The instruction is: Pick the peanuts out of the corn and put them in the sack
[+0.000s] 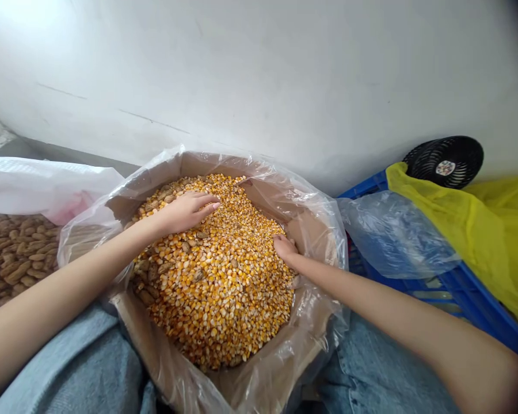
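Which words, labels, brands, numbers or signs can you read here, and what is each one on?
No text can be read.
Round sticker on the black grille: marked, but too small and blurred to read.
Corn bag: no text visible.
White sack: no legible words.

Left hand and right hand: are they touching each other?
Apart. The head view shows a stretch of corn kernels between the left hand and the right hand.

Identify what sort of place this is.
Probably an indoor storage spot for dry produce: a brown, clear-plastic-lined container holds loose yellow-orange corn kernels, brown unshelled peanuts lie heaped at left, and a slatted blue plastic crate sits at right.
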Demonstrator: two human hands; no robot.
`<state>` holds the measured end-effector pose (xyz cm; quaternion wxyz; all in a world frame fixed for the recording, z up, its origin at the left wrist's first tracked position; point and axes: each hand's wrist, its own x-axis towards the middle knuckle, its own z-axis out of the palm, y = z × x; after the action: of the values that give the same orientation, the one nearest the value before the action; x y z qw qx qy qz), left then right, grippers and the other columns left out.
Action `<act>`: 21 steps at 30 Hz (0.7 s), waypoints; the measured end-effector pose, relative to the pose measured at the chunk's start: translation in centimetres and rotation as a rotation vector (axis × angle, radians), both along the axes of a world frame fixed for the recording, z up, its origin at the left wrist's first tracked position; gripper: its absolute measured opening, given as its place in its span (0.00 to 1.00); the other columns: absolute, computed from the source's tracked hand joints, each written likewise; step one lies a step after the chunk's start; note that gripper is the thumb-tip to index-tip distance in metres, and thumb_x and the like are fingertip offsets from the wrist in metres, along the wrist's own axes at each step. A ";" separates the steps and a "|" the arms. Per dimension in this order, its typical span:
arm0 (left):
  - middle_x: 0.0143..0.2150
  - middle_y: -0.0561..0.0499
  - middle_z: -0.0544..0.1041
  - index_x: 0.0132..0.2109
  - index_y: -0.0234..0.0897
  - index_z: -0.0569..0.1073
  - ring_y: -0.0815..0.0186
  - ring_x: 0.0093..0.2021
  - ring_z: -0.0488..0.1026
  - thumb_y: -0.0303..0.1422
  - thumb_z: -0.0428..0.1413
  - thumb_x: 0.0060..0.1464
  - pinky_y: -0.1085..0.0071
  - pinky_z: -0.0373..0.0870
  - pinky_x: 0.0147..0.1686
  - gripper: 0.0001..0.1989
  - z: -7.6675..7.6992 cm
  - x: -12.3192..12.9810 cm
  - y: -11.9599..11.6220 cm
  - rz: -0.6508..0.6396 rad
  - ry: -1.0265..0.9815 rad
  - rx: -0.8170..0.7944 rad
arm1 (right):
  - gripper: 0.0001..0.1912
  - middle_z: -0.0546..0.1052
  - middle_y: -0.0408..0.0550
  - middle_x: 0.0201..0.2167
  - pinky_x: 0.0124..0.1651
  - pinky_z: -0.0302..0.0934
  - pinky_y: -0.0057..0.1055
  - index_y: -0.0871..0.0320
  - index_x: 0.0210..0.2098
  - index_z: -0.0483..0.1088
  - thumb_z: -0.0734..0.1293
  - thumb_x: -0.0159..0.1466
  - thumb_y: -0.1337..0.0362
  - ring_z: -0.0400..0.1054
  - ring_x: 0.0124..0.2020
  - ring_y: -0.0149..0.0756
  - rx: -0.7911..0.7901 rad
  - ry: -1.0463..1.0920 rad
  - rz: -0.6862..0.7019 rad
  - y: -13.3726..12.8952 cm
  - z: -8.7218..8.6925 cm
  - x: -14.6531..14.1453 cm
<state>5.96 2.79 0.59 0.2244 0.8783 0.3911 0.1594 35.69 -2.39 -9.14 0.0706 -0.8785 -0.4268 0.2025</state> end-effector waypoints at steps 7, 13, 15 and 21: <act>0.50 0.50 0.68 0.50 0.36 0.65 0.65 0.50 0.63 0.45 0.34 0.55 0.69 0.55 0.52 0.26 -0.2 -0.2 -0.1 0.009 -0.003 -0.006 | 0.20 0.71 0.48 0.41 0.46 0.55 0.35 0.53 0.43 0.68 0.54 0.57 0.55 0.64 0.43 0.36 0.230 0.103 -0.093 0.7 -1.3 -1.7; 0.50 0.49 0.68 0.50 0.36 0.65 0.65 0.51 0.62 0.46 0.33 0.55 0.69 0.55 0.52 0.27 0.0 -0.2 -0.2 0.008 0.005 -0.003 | 0.19 0.73 0.50 0.41 0.45 0.56 0.27 0.61 0.39 0.70 0.55 0.56 0.58 0.65 0.41 0.31 0.403 0.340 -0.025 3.5 -2.1 -2.6; 0.50 0.49 0.68 0.50 0.35 0.65 0.65 0.50 0.63 0.46 0.33 0.55 0.70 0.55 0.52 0.27 0.1 -0.2 -0.2 0.011 0.004 -0.008 | 0.19 0.73 0.51 0.40 0.44 0.57 0.26 0.62 0.38 0.70 0.55 0.55 0.59 0.66 0.40 0.30 0.437 0.410 -0.001 4.5 -1.9 -3.1; 0.50 0.49 0.67 0.50 0.36 0.64 0.65 0.51 0.62 0.46 0.33 0.55 0.69 0.56 0.52 0.26 0.2 -0.2 0.0 0.042 -0.038 -0.029 | 0.21 0.73 0.51 0.39 0.44 0.57 0.26 0.66 0.40 0.68 0.52 0.57 0.61 0.66 0.40 0.29 0.516 0.554 0.101 6.7 0.0 -6.5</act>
<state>5.81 2.76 0.78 0.2410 0.8633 0.4075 0.1751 29.23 4.33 -9.17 0.3919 -0.7218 -0.4713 0.3215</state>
